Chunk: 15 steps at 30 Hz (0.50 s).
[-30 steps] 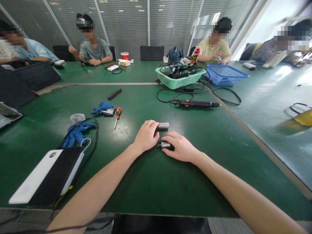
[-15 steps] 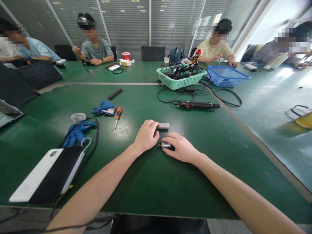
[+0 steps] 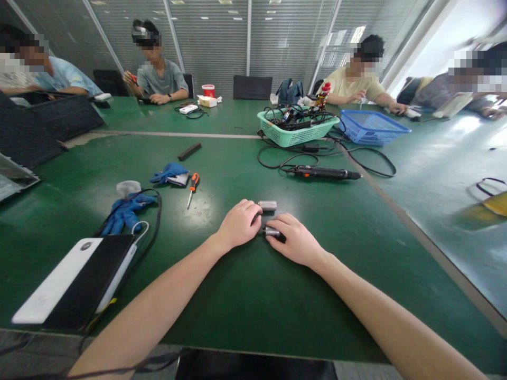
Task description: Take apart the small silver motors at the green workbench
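Observation:
Two small silver metal cylinders that look like little electric motors lie on the green table in front of me. My left hand (image 3: 240, 226) rests on the table with curled fingers around the dark end of the far motor (image 3: 268, 206). Its silver body sticks out to the right of the fingertips. Closer to me, my right hand (image 3: 298, 241) grips the near motor (image 3: 272, 232) between thumb and fingers, and its thin shaft points left toward my left hand. The two motors lie roughly parallel and apart.
An orange-handled screwdriver (image 3: 193, 190), blue gloves (image 3: 125, 214) and a black-and-white device (image 3: 75, 282) with cables lie left. Beyond my hands are a black electric screwdriver (image 3: 327, 172), a green basket (image 3: 293, 138) of cords and a blue basket (image 3: 370, 134). Several people sit around the table.
My left hand has come slightly nearer to me, and the motor in my right hand has shifted slightly away. A co-worker's hand at the far right has reached farther right. The view has shifted a little.

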{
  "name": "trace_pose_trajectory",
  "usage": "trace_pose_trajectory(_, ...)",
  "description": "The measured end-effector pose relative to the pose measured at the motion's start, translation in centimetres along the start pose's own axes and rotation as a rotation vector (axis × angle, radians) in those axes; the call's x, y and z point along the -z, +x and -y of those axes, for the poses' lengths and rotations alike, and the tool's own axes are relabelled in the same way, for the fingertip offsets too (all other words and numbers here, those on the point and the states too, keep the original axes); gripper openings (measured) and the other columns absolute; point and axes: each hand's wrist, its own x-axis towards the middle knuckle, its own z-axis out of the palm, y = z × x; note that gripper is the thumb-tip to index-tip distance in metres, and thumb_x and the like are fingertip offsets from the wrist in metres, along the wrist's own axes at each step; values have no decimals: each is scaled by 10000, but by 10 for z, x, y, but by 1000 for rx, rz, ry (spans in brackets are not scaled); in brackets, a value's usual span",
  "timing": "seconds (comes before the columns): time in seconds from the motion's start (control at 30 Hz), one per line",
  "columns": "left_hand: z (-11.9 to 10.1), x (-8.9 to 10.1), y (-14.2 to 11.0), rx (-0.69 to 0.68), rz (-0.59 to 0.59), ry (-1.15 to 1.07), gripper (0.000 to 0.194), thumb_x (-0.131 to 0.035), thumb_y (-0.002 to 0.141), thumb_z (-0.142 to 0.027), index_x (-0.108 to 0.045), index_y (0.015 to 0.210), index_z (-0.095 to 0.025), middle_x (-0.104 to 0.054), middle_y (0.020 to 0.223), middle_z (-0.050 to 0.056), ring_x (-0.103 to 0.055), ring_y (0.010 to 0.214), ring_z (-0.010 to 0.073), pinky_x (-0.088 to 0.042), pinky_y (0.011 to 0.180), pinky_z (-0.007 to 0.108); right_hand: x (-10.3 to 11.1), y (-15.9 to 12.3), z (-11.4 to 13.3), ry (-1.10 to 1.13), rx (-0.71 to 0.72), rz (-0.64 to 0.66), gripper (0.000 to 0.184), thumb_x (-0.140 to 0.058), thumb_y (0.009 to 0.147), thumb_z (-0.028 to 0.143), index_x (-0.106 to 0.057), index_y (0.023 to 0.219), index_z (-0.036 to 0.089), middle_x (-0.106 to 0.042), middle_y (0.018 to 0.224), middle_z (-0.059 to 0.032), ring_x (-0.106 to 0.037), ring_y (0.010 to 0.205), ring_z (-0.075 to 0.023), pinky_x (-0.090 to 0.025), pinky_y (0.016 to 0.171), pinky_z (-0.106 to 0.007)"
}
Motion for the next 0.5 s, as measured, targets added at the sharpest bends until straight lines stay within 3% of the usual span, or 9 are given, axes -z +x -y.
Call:
trace_pose_trajectory(0.17,-3,2,1,-20,22,-19,151,-501,911,-173,-617,1005,-198,-669,994,62,-588,975,231,-521,901,401,-2,-1,-4,-21,-54,-69,256,-622,914,219,-663,1165,244,-657,1048,-90,-612,975,-276,-542,898,-476)
trace_pose_trajectory(0.5,-9,7,2,-98,107,-3,107,-588,829,-252,-608,918,-196,-657,966,77,-582,936,242,-501,833,394,-4,-2,-5,-48,-99,-82,260,-626,894,193,-651,1149,233,-644,1046,-95,-605,1000,-282,-535,914,-463)
